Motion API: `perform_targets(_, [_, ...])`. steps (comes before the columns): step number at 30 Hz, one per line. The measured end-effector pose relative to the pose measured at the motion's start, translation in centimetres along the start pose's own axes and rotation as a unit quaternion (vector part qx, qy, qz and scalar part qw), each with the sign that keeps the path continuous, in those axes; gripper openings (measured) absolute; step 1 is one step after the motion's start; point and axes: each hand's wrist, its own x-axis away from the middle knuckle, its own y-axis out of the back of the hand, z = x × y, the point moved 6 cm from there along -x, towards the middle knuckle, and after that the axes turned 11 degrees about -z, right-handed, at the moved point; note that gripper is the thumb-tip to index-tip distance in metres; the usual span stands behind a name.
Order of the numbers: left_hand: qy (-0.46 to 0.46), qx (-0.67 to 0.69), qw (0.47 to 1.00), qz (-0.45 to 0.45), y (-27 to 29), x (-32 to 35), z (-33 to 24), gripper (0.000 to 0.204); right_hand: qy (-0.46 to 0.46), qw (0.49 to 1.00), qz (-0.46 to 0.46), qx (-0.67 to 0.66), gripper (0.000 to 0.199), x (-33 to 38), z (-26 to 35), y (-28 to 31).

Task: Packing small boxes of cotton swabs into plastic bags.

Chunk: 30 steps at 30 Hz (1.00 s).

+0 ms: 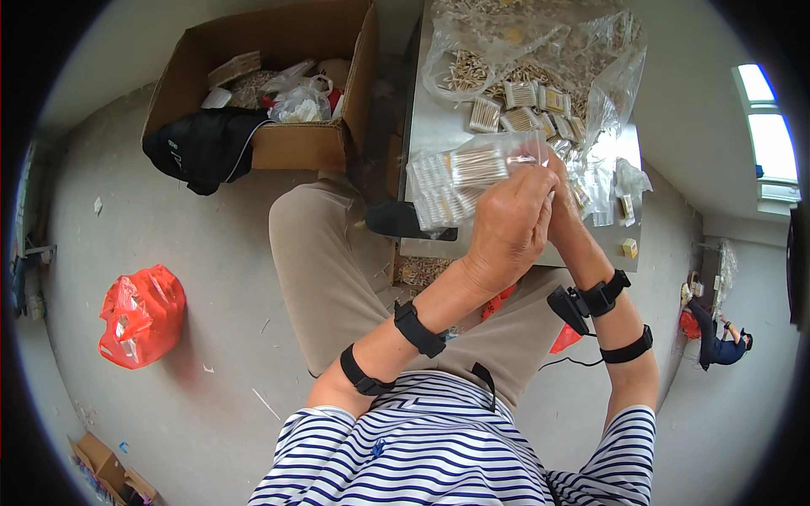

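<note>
A clear plastic bag of cotton swabs is held above the near left part of the table. My left hand is closed, its fingers pinching the bag's right end. Just beside it, my right hand also grips that end, and its fingertips show partly through the clear plastic. The left hand covers some of the right hand's fingers. Beyond the bag, several small packs of cotton swabs lie on the metal table. A heap of loose swabs sits behind them under clear plastic sheeting.
An open cardboard box with bags inside and a black garment over its edge stands left of the table. A red plastic bag rests on the floor at left. A small yellow-white box lies near the table's front right corner. Another person sits far right.
</note>
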Motion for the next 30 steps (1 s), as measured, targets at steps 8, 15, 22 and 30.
perform_targets(8, [0.036,-0.054,0.997,0.042,4.4,0.5,1.3,0.039,-0.058,0.994,0.024,0.092,0.016,0.0,-0.5,-0.5])
perform_targets(15, [0.175,-0.127,0.976,0.04,7.5,4.9,11.9,0.117,-0.181,0.983,0.03,0.032,0.016,0.0,-0.4,-1.6])
perform_targets(22, [0.241,-0.012,0.958,0.153,6.7,3.8,13.3,0.126,-0.145,0.977,0.011,0.155,0.013,-0.3,-3.3,0.6])
perform_targets(30, [0.224,-0.03,0.954,0.198,6.3,3.6,13.4,0.119,-0.16,0.984,-0.072,0.037,0.012,0.1,-2.9,-0.5])
